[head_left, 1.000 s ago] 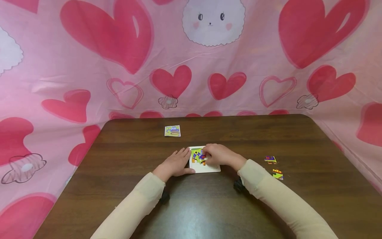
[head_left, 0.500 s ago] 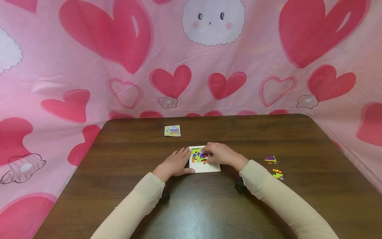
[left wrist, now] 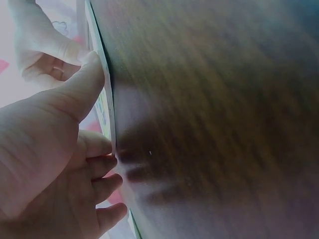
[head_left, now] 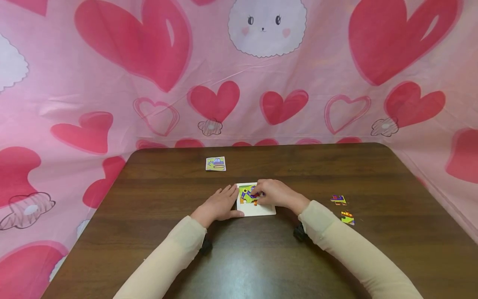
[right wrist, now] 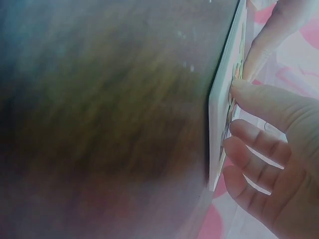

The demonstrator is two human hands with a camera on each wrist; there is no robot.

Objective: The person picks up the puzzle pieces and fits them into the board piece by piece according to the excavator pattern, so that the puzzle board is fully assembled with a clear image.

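White puzzle tray, flat on worktop, pieces inside. Left hand: fingers straight, grip slack at its edge. Right hand: grip bent over the pieces; pinching cannot be told. Apparent step: seating a piece; next move likely needs fine alignment. Loose pieces and picture card show only in head view, the tray's edge-on profile in wrist views.

One white board, one card, two stray pieces.

The wood-grain table looks glossy at its near side, the puzzle board smooth and matt, the far backdrop creased, faintly shiny sheeting.
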